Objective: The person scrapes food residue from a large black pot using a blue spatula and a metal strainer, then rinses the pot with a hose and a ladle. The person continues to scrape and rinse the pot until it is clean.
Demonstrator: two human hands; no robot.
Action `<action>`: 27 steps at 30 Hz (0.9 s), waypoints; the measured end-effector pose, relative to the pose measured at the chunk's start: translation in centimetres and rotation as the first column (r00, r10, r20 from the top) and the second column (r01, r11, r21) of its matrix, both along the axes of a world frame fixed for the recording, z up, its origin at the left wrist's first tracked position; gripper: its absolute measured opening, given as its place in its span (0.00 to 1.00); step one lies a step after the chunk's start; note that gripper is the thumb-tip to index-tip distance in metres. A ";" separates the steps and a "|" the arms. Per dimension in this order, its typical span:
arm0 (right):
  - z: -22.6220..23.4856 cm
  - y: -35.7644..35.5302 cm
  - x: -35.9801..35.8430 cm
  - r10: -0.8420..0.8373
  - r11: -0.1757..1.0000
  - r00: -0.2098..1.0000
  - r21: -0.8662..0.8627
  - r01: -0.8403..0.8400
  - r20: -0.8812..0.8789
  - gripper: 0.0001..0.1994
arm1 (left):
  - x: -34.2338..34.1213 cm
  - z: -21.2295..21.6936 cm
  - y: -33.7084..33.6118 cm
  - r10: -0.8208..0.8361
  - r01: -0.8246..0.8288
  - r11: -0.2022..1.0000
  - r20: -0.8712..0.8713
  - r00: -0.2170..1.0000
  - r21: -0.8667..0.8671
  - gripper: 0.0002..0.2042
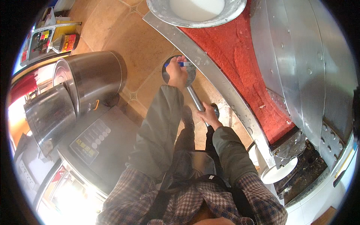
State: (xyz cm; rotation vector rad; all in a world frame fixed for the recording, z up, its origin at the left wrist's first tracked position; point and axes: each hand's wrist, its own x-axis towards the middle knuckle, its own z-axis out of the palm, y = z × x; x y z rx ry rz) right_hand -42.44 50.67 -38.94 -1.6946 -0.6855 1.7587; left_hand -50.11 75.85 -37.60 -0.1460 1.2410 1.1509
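Note:
My right hand (210,115) is wrapped round the tubular handle of a long-handled metal utensil (194,96). Its round, flat-looking head (191,77) is at the far end, under my other hand; whether it is dished like a ladle I cannot tell. Above that head, the fingers of my left hand (177,73) are closed on a small blue-handled tool (182,64) with a pale end pointing right. That tool's kind is unclear, and the hand hides part of the round head. The utensil's head is close to the metal rim of the red-topped counter.
A wide metal basin (234,17) with whitish liquid rests on the red surface (228,48). Its curved metal edge (221,78) runs along my right, with a white bucket (279,172) below. Steel drums (93,73) and a grey appliance (112,131) stand left, above tiled floor (138,37).

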 end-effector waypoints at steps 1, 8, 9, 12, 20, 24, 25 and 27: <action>0.1 0.0 0.1 -0.009 1.000 1.000 0.013 0.009 -0.016 0.13 | 0.1 -0.2 0.2 -0.022 0.022 1.000 -0.039 0.999 -0.008 0.04; 0.1 0.4 0.2 -0.013 1.000 0.999 -0.016 0.012 -0.053 0.14 | 1.3 -1.4 3.7 -0.459 0.533 0.827 -0.334 0.823 0.178 0.05; -0.2 0.3 0.2 -0.021 0.998 0.998 -0.054 0.018 -0.062 0.14 | 1.5 -1.5 4.2 -0.466 0.544 0.824 -0.357 0.810 0.160 0.06; -1.4 -0.2 -0.1 -0.033 0.999 0.998 -0.032 0.031 -0.059 0.15 | 1.1 -1.4 4.6 -0.516 0.591 0.784 -0.331 0.790 0.187 0.07; -1.5 -4.1 -0.5 0.062 0.998 0.998 0.000 -0.062 0.002 0.16 | -5.3 3.0 0.6 -0.499 0.561 0.814 -0.310 0.809 0.151 0.15; 4.9 -8.4 -1.0 0.060 0.998 0.997 0.001 -0.060 -0.052 0.22 | -13.4 7.6 -6.1 -0.406 0.549 0.835 -0.635 0.657 0.034 0.16; 7.3 -9.7 -1.1 0.049 0.995 0.994 -0.081 -0.057 -0.095 0.23 | -15.7 8.9 -8.1 -0.376 0.601 0.794 -0.703 0.604 0.092 0.16; 12.9 -12.5 -1.3 0.023 0.998 0.985 -0.049 -0.031 -0.170 0.26 | -20.4 11.5 -12.3 -0.422 0.655 0.754 -0.803 0.421 -0.053 0.16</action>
